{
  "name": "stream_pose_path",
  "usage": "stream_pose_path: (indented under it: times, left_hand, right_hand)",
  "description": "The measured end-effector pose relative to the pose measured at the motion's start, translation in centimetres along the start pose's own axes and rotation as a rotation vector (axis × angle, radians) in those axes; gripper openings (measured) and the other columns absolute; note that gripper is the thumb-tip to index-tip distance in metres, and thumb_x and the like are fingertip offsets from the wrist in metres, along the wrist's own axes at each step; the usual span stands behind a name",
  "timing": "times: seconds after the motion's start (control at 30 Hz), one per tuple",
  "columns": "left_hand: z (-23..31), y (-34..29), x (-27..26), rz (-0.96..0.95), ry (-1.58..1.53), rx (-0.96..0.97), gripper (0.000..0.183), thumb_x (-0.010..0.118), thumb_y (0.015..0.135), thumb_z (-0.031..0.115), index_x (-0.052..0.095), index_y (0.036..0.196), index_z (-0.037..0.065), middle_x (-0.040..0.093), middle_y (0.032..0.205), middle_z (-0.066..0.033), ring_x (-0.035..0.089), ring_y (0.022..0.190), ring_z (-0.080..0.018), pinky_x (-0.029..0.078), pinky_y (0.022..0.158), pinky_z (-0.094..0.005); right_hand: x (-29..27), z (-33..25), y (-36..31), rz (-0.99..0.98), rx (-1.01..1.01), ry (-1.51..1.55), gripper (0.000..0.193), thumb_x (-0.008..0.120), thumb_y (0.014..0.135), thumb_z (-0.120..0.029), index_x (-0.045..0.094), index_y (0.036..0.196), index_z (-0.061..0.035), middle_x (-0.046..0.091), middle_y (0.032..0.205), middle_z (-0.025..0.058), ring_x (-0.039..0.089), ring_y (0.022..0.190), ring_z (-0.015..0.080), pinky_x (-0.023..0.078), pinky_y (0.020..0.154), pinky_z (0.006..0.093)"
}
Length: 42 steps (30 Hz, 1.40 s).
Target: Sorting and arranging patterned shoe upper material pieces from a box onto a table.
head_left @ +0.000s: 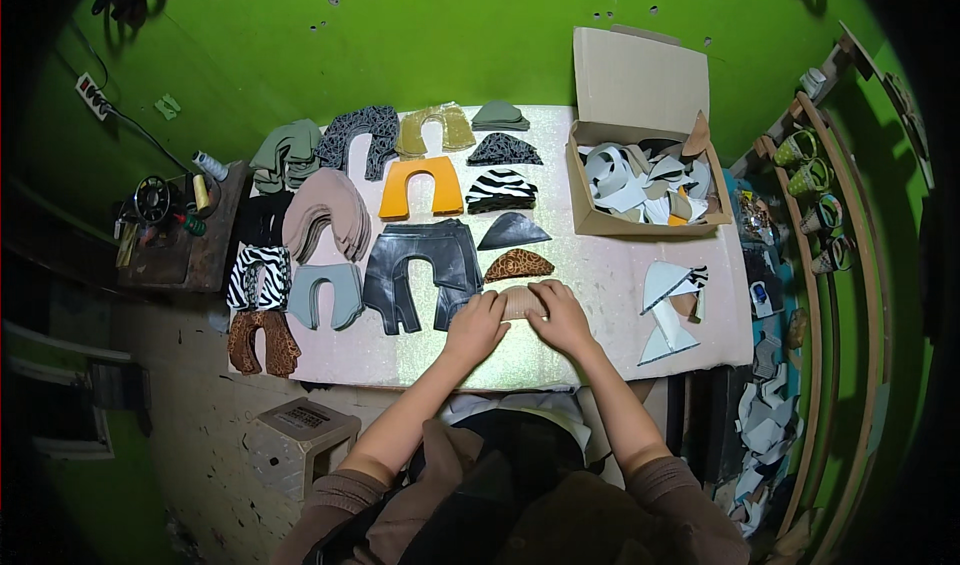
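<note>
A beige half-moon cut piece, perhaps a small stack, lies on the table near its front edge. My left hand grips its left end and my right hand its right end, fingers curled over it. The fingers hide both tips. Just beyond is a leopard-print half-moon piece. Farther back, in a column, come a black half-moon piece, a zebra-print stack, a dark patterned stack and an olive stack. Black U-shaped pieces lie beside my left hand.
More U-shaped stacks fill the table's left: orange, pink, grey-blue. An open cardboard box of scraps stands back right. Loose offcuts lie at right. A plastic stool stands at front left; a shoe rack lines the right wall.
</note>
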State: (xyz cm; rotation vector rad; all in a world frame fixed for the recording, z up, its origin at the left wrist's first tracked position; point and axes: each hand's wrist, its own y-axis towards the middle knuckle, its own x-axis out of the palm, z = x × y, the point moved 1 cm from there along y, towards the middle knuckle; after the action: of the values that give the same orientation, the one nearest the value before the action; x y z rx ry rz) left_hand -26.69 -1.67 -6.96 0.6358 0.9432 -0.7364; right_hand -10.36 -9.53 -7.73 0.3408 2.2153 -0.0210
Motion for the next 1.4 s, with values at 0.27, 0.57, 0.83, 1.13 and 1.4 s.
stream_pose_path:
  times: [0.27, 0.57, 0.83, 1.13, 1.4]
  left_hand:
    - [-0.6, 0.9, 2.1, -0.104, 0.057, -0.036, 0.059, 0.067, 0.073, 0.019, 0.042, 0.124, 0.003, 0.051, 0.105, -0.0134, 0.053, 0.096, -0.0299, 0.048, 0.077, -0.0382]
    - [0.0, 0.8, 1.4, -0.126, 0.009, -0.069, 0.052, 0.064, 0.076, 0.017, 0.044, 0.121, 0.003, 0.053, 0.105, -0.0139, 0.054, 0.096, -0.0305, 0.049, 0.075, -0.0389]
    - [0.2, 0.4, 1.8, -0.078, -0.001, -0.09, 0.05, 0.064, 0.075, 0.017, 0.045, 0.119, 0.001, 0.053, 0.106, -0.0144, 0.054, 0.096, -0.0309, 0.049, 0.075, -0.0389]
    - [3.2, 0.8, 1.6, 0.043, 0.092, -0.007, 0.048, 0.064, 0.073, 0.016, 0.047, 0.115, 0.002, 0.049, 0.116, -0.0165, 0.049, 0.102, -0.0321, 0.044, 0.083, -0.0392]
    - [10.0, 4.1, 5.5, 0.12, -0.022, 0.082, 0.033, 0.059, 0.078, 0.015, 0.055, 0.109, 0.004, 0.054, 0.106, -0.0132, 0.053, 0.097, -0.0293, 0.044, 0.08, -0.0389]
  right_hand:
    - [0.2, 0.6, 0.2, -0.123, -0.05, -0.052, 0.06, 0.069, 0.069, -0.021, 0.047, 0.123, -0.005, 0.049, 0.113, 0.0139, 0.048, 0.105, 0.031, 0.042, 0.088, 0.0375]
    - [0.1, 0.5, -0.5, -0.072, -0.059, -0.034, 0.056, 0.068, 0.071, -0.019, 0.049, 0.121, -0.0061, 0.05, 0.112, 0.0121, 0.048, 0.105, 0.0301, 0.043, 0.087, 0.0373]
    - [0.9, 1.2, -1.0, -0.059, -0.096, -0.031, 0.047, 0.065, 0.074, -0.015, 0.051, 0.119, -0.0086, 0.051, 0.111, 0.0127, 0.048, 0.105, 0.0299, 0.042, 0.088, 0.0383]
    - [-0.9, 2.1, -2.2, -0.026, -0.15, -0.008, 0.044, 0.062, 0.076, -0.012, 0.051, 0.119, -0.008, 0.049, 0.114, 0.0143, 0.048, 0.106, 0.0312, 0.043, 0.088, 0.0379]
    - [-6.3, 6.7, -4.5, -0.019, -0.17, 0.07, 0.025, 0.054, 0.079, -0.005, 0.056, 0.104, -0.004, 0.055, 0.091, 0.0132, 0.055, 0.084, 0.0307, 0.045, 0.074, 0.0388]
